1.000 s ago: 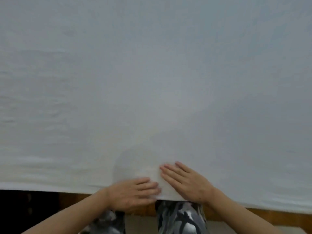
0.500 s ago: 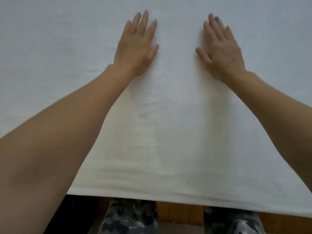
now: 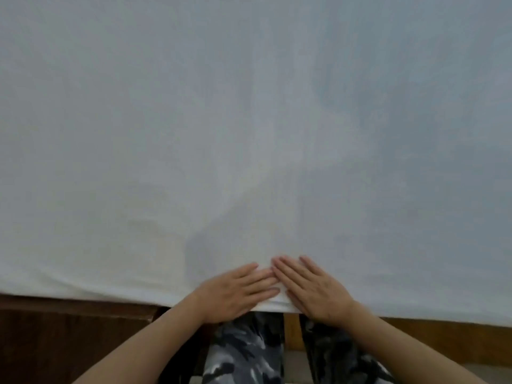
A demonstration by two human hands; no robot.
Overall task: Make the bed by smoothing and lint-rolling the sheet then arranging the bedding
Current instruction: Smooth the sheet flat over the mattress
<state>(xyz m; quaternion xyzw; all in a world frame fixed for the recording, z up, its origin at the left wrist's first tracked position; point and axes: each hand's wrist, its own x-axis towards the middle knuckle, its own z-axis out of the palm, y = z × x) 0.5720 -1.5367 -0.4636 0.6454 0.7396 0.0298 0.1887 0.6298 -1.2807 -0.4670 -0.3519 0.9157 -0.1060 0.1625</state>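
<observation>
A white sheet (image 3: pixel 249 120) fills almost the whole view, stretched over the bed with faint creases running up from its near edge. My left hand (image 3: pixel 238 292) lies flat on the sheet at the near edge, fingers straight and pointing right. My right hand (image 3: pixel 313 289) lies flat beside it, fingers straight and pointing up and left. The fingertips of both hands nearly meet. No lint roller or other bedding is in view.
A dark wooden bed frame (image 3: pixel 69 328) runs under the sheet's near edge. My legs in grey camouflage trousers (image 3: pixel 243 353) stand against the frame, with a strip of lighter wood (image 3: pixel 291 331) between them.
Half a second ago both hands lay flat far out on the sheet with arms stretched. They have drawn back to the near edge and come together, as they were one second ago.
</observation>
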